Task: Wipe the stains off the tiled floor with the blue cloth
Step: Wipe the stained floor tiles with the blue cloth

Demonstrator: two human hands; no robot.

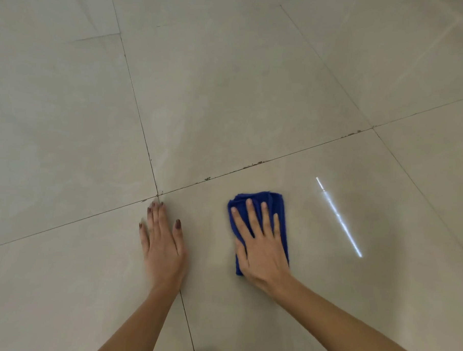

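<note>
Several large tiles of the tiled floor (pixel 228 95) are seen. The soft, light blue cloth (pixel 274 203), folded, is pressed flat under the spread right hand (pixel 261 245); the left hand (pixel 164 241) is braced flat, empty, alongside. Dark stains (pixel 254 163) are visible along the grout.

Large glossy beige floor tiles (pixel 228 95) with dark grout lines (pixel 138 105) reflect a tube light (pixel 338 216).

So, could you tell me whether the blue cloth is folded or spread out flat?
Folded. The blue cloth forms a compact pad with layered edges at its far end, pressed to the floor under the right hand.
</note>
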